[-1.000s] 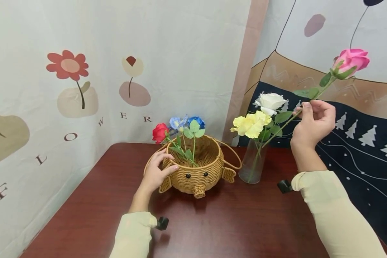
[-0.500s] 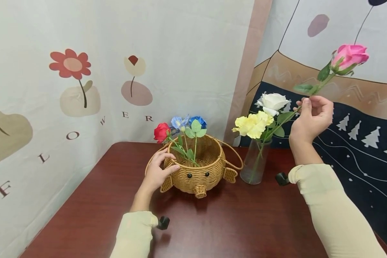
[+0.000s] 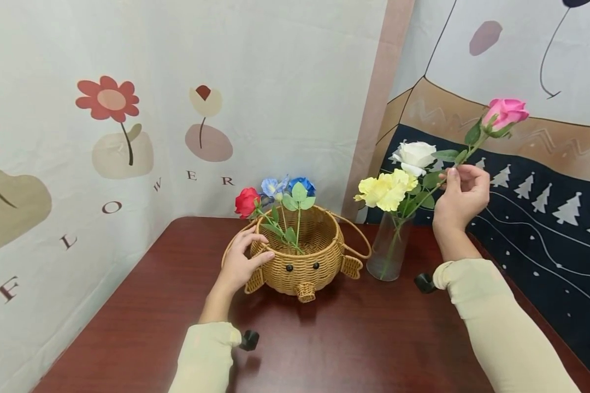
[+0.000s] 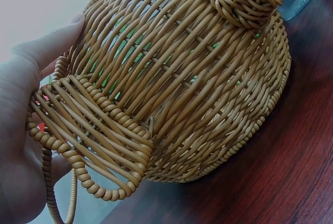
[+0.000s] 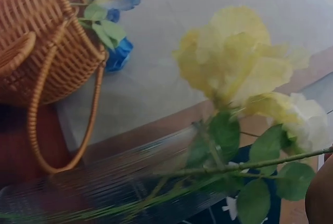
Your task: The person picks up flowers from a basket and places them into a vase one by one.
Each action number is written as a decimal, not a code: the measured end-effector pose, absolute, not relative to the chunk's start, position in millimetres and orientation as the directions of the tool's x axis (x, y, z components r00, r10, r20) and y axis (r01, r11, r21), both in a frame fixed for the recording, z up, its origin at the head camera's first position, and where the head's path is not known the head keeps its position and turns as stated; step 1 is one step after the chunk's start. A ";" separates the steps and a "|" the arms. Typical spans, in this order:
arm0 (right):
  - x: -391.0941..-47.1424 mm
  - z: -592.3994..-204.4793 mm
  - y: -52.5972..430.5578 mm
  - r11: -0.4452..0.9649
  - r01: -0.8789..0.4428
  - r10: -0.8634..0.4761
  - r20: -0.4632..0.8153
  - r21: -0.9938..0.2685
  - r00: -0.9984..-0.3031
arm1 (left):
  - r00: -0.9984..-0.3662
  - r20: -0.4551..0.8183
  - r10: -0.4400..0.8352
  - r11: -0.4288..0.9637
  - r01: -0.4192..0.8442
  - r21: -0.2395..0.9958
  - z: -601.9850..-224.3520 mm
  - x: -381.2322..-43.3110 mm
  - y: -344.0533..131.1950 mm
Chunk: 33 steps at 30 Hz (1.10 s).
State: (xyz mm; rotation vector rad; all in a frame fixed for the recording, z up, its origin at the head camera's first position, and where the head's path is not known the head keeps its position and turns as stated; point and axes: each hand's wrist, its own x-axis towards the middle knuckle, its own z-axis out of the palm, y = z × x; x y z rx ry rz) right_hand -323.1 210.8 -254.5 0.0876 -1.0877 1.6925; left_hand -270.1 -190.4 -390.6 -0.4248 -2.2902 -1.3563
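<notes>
Right hand (image 3: 461, 194) pinches pink rose (image 3: 506, 114); left hand (image 3: 237, 261) (thumb apart) grips basket (image 3: 295, 275).

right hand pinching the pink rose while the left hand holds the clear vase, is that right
Not quite: the left hand holds the wicker basket, not the clear vase, as the head view shows. The rest is right: the right hand is pinching the pink rose.

free room was over right half of round tan wicker basket (image 3: 275, 277), its looped handle (image 5: 33, 122) narrowed the passage beside tall transparent vase (image 3: 377, 257)
</notes>
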 end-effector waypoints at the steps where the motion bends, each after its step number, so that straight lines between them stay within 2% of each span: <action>1: -323.8 -257.4 210.8 0.002 -0.789 0.724 0.545 -0.615 -0.423 | -0.855 0.517 0.037 0.471 0.471 0.746 -390.6 -270.3 -190.3; 11: -328.5 -286.4 208.7 0.175 -0.705 0.707 0.586 -0.688 -0.396 | -0.841 0.540 0.033 0.486 0.485 0.727 -394.0 -274.3 -190.0; 18: -328.0 -302.0 203.2 0.280 -0.663 0.677 0.632 -0.695 -0.377 | -0.844 0.536 0.031 0.474 0.485 0.735 -393.8 -273.7 -190.2; 33: -326.1 -325.9 195.8 0.333 -0.632 0.568 0.683 -0.700 -0.459 | -0.838 0.545 0.030 0.485 0.490 0.725 -392.7 -272.2 -190.0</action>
